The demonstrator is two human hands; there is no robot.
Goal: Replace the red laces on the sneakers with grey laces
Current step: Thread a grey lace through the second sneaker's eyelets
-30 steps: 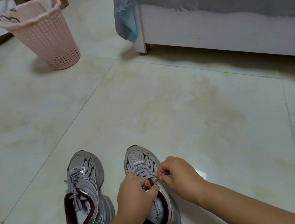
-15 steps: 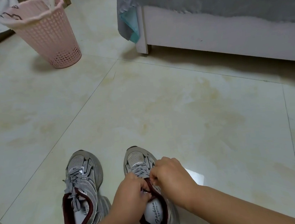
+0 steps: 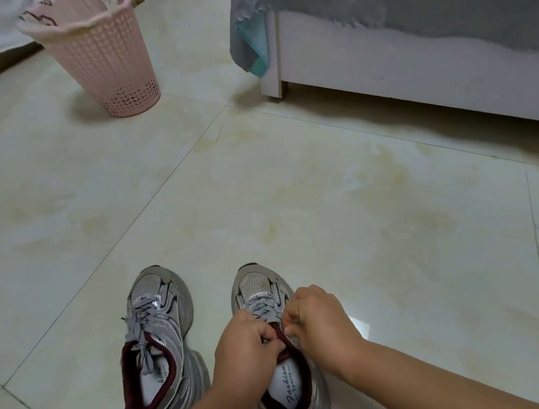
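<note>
**Inspector:** Left sneaker (image 3: 161, 337)?

**Assistant:** Grey-laced, ends loose, standing untouched beside the right sneaker (image 3: 275, 344), so apparently finished.

**Inspector:** Hands?

**Assistant:** Left hand (image 3: 244, 346) and right hand (image 3: 320, 320) are close together over the right sneaker's tongue, fingers curled, each pinching the grey lace (image 3: 266, 310) at the top eyelets, likely tightening. No red lace visible.

two sneakers (image 3: 162, 337) side by side; basket (image 3: 98, 53) far behind, left

Home bedroom: bed (image 3: 411, 58), pink wastebasket (image 3: 102, 56)
</note>
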